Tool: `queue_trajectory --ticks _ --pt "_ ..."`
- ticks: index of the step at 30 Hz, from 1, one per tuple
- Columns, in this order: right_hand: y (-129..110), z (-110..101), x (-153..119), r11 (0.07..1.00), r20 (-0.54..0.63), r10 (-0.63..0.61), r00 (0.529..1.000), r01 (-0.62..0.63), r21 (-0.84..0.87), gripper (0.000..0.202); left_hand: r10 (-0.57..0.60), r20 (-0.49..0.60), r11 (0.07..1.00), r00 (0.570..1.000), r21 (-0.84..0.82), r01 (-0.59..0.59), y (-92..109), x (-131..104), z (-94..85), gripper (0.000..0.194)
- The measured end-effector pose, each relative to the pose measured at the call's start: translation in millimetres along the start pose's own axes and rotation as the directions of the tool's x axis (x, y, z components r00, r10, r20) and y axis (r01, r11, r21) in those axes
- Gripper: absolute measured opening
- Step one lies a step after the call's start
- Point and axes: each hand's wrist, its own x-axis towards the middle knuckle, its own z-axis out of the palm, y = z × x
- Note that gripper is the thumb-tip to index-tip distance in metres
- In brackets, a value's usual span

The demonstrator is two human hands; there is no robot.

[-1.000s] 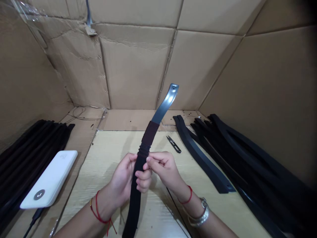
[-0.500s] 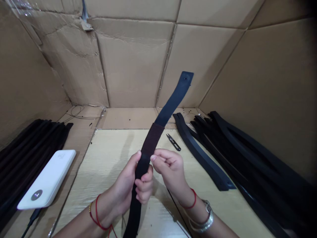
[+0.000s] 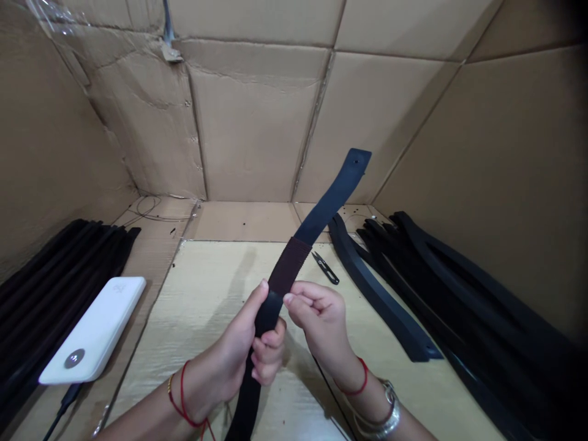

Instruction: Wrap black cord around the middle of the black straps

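Where maroon, curved strip [image 3: 289, 266] ribbed.

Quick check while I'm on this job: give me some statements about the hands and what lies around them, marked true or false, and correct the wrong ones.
1. The left hand grips the dark strip. True.
2. The small black snips lie beyond the right hand. True.
3. The right hand is holding the snips. False: its fingers are pinched close by the strip's edge.
4. The strip is one colour all along. False: a dark red-brown band covers part of it, below the bare upper end.
5. A cable runs from the white device. True.
6. The white device lies right of both hands. False: it lies to their left.
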Motion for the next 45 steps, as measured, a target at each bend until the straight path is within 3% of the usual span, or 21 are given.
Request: queue_trajectory --ticks 13,19,35,41,45 --pt "17 3 12 0.985 0.03 0.143 0.989 -0.145 0.093 0.034 0.041 0.039 0.981 0.998 -0.193 -0.033 2 6 -3.5 0.066" --pt "19 2 13 0.983 0.048 0.147 0.988 -0.151 0.105 0.039 0.003 -0.019 0.982 1.0 -0.189 -0.007 4 7 -3.6 0.067" --pt "21 0 12 0.997 -0.041 0.076 0.996 -0.076 0.013 0.05 -0.013 0.025 0.993 1.0 -0.116 0.016 2 7 0.1 0.067" --pt "26 -1 17 0.935 0.095 0.183 0.978 -0.203 0.29 0.051 0.014 0.057 0.989 0.998 -0.149 -0.006 4 5 -3.1 0.066" --pt "21 -1 17 0.962 0.06 0.164 0.985 -0.173 0.212 0.045 0.03 0.018 0.993 0.999 -0.115 -0.027 3 5 -4.5 0.066"
